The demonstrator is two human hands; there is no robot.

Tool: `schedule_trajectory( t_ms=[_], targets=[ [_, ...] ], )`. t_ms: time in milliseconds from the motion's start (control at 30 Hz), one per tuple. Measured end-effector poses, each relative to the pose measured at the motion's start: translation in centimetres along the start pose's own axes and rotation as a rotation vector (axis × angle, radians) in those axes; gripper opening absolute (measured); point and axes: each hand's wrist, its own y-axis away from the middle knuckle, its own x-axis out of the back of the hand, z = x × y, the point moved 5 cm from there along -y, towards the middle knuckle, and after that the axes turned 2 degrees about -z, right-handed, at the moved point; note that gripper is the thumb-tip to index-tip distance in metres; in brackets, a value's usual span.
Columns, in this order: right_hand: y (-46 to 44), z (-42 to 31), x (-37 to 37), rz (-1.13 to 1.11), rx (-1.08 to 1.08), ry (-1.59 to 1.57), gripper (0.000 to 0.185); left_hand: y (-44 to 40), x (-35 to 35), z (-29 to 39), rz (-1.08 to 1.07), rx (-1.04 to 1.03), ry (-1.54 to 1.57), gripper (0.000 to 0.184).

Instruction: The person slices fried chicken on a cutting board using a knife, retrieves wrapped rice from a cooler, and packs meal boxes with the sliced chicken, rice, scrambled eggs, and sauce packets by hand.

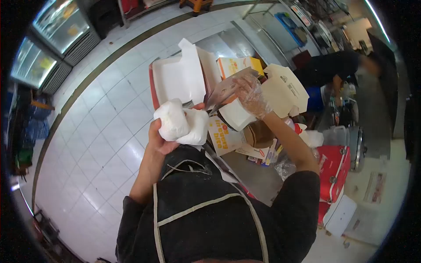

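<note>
My left hand (pixel 163 142) is closed around two white wrapped bundles (pixel 172 120), held side by side above the floor; what is inside them is hidden. A clear plastic glove covers my right hand (pixel 252 94), whose fingers grip a greyish-brown printed sheet (pixel 226 90). Just beyond the bundles lies an open takeaway box (pixel 179 79) with a white inside and red outer wall. Below my right hand is a smaller box with a white inside (pixel 237 115). A cream box flap (pixel 286 90) spreads out to its right.
A yellow and white carton (pixel 239 65) stands behind. Nearer are a white printed carton (pixel 222 136), crumpled clear plastic (pixel 286 168) and a red cooler bag (pixel 332 171). A co-worker in dark clothes (pixel 326 70) bends at the right. Glass-door fridges (pixel 61 24) stand far left.
</note>
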Motion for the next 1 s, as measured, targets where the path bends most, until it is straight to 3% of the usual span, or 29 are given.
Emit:
schedule_trajectory(
  t_ms=[33,67,167,300,533,733,933,1000],
  targets=[
    [-0.2,-0.2,0.5,0.034,-0.047,-0.001,0.023,-1.3,0.1,0.3,-0.072,0.033,0.076,0.068],
    [-0.8,-0.6,1.3,0.018,-0.083,0.005,0.023,-1.3,3.3,0.1,0.011,0.125,0.113,0.072],
    [-3.2,-1.0,2.5,-0.107,-0.062,0.006,0.022,-5.1,2.4,1.7,-0.082,0.194,0.139,0.071],
    [-3.7,0.2,0.9,-0.187,-0.149,-0.109,0.016,-6.9,5.2,3.9,0.012,0.314,0.168,0.072],
    [-4.3,-0.1,0.3,-0.255,-0.181,-0.046,0.025,-8.4,8.6,5.2,-0.015,0.372,0.309,0.073],
    [-3.1,-1.1,1.8,-0.255,-0.232,-0.066,0.016,-10.1,7.0,5.3,-0.02,0.339,0.099,0.068],
    [-1.4,-1.3,2.0,-0.243,-0.268,-0.042,0.024,-11.1,6.5,3.6,-0.082,0.353,0.205,0.065],
    [-1.4,-1.3,2.3,-0.25,-0.267,-0.038,0.024,-11.2,6.3,3.0,-0.092,0.394,0.31,0.071]
  ],
)
